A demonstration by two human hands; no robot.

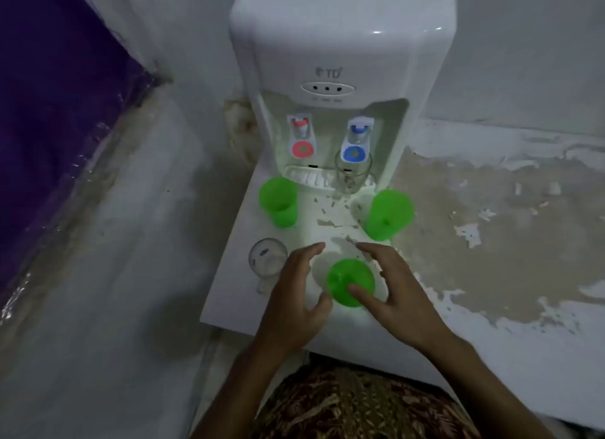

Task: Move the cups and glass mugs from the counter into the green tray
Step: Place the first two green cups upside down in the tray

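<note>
Flanking a round green plastic cup (pixel 351 282), both hands' fingers (pixel 306 255) spread apart.

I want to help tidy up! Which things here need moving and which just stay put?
To move:
three green cups
two glass mugs

Stays put:
water dispenser
purple cloth

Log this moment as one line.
left hand: open, beside near green plastic cup | right hand: open, thumb on cup | green tray: not visible | cup on white counter
</note>
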